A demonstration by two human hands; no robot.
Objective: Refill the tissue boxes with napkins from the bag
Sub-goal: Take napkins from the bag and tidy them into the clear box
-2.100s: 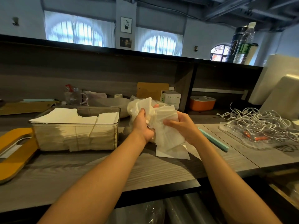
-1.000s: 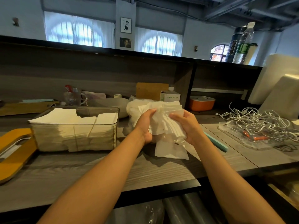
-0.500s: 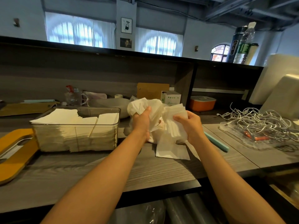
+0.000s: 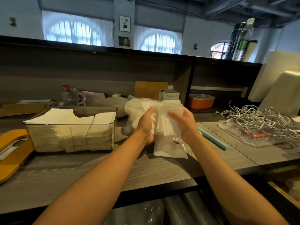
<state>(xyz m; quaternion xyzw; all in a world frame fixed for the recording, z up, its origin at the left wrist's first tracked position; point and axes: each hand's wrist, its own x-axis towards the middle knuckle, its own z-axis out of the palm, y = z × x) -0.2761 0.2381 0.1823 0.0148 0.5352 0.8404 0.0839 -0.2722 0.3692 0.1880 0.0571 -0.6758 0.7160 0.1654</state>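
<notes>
A stack of white napkins (image 4: 164,120) stands upright between my two hands above the wooden counter (image 4: 146,172). My left hand (image 4: 146,125) grips its left side and my right hand (image 4: 185,125) grips its right side. Behind my left hand bulges the clear plastic bag (image 4: 134,109) with more napkins in it. One loose napkin (image 4: 168,149) lies flat on the counter under my hands. To the left stands the clear tissue box (image 4: 112,127), filled with white napkins nearly to its rim.
A yellow lid (image 4: 11,151) lies at the far left edge. A teal strip (image 4: 214,140) lies right of my hands, beside a tray of tangled white cables (image 4: 256,120). An orange box (image 4: 201,101), a small white carton (image 4: 169,95) and a glass mug (image 4: 73,98) stand at the back.
My hands have drawn together again, squaring the napkin stack upright between them; half a second ago they were apart with the bag raised in my left hand.
</notes>
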